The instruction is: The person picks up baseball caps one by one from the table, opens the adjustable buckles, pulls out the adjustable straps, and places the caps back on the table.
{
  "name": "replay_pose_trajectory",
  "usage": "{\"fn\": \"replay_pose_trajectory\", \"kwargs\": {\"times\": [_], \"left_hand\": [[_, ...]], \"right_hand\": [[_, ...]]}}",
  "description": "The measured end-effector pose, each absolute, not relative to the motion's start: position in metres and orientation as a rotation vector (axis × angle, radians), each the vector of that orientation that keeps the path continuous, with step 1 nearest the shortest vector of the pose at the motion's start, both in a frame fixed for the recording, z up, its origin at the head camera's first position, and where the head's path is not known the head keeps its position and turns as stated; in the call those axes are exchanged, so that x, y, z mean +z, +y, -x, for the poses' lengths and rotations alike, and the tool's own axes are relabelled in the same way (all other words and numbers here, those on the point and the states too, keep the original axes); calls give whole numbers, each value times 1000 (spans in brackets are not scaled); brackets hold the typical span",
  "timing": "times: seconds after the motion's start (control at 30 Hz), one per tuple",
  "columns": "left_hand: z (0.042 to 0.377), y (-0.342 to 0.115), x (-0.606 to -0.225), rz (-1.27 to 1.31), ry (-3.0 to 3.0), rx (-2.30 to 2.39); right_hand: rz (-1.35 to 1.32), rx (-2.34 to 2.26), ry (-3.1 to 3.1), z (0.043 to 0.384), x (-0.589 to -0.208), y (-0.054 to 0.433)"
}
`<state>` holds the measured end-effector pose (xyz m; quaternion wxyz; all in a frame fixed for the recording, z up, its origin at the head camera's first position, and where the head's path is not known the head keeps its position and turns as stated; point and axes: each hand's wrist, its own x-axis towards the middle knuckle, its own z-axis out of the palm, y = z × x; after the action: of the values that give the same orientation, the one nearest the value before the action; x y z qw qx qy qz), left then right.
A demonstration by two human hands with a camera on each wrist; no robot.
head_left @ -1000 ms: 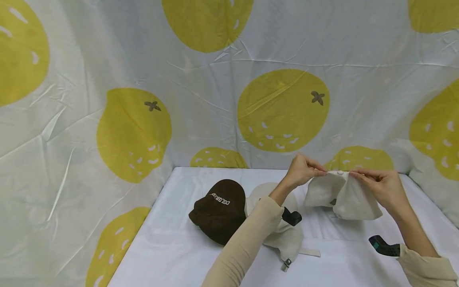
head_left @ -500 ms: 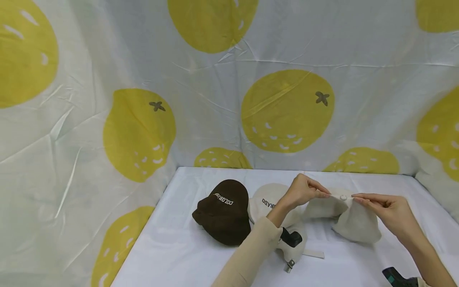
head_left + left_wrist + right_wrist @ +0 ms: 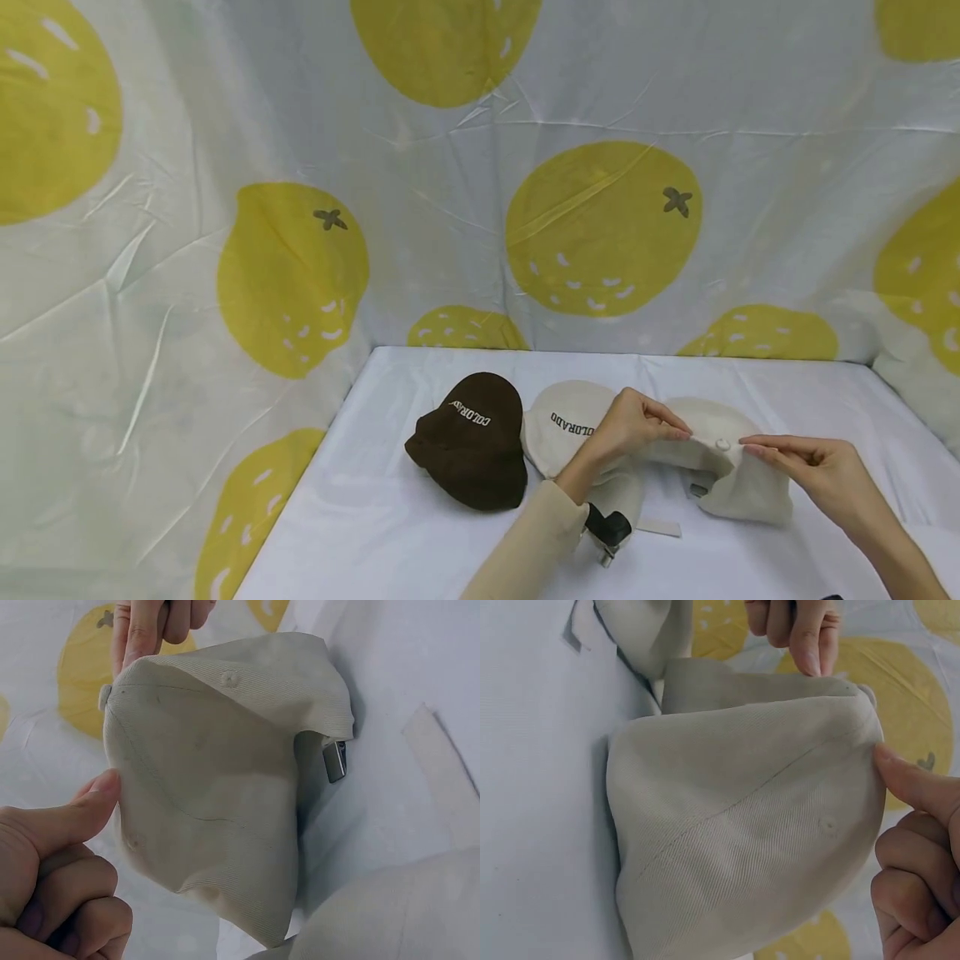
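Note:
Both hands pinch the crown of a beige baseball cap (image 3: 757,487) near its top button (image 3: 723,444), at the right of the table. My left hand (image 3: 633,429) holds the left side of the button, my right hand (image 3: 821,471) the right side, each between thumb and fingers. The cap's lower edge appears to rest on the table, its back opening towards me; a metal buckle (image 3: 335,761) shows in the left wrist view. Beside it lies a second beige cap (image 3: 566,412) lettered COLORADO, partly behind my left arm. Farther left is a dark brown cap (image 3: 480,454) with white lettering.
A white cloth covers the table (image 3: 337,517). The second beige cap's strap (image 3: 660,527) and buckle (image 3: 607,557) stick out towards me. A lemon-print curtain (image 3: 435,208) hangs behind the table and at its sides.
Both hands have lowered the beige cap towards me and down to the table, still pinching its crown. More of the second cap's lettering now shows. The brown cap stays in place.

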<state>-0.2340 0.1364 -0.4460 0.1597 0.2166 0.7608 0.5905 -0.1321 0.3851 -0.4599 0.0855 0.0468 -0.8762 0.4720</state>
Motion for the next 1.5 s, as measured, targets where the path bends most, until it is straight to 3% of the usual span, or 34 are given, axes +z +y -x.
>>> {"fn": "replay_pose_trajectory", "kwargs": {"times": [0.33,1.07,1.27,1.5], "left_hand": [[229,140,-452,-738,2349,1576],[215,132,-463,-727,2379,1583],[209,118,-453,-810,2450,1584],[200,85,-437,-1015,2554,1466]], "right_hand": [[-84,1387,-2645,126,-470,384],[-61,1466,-2682,120,-481,382],[115,1391,-2760,117,-476,383],[84,1462,-2694,117,-467,387]]}}
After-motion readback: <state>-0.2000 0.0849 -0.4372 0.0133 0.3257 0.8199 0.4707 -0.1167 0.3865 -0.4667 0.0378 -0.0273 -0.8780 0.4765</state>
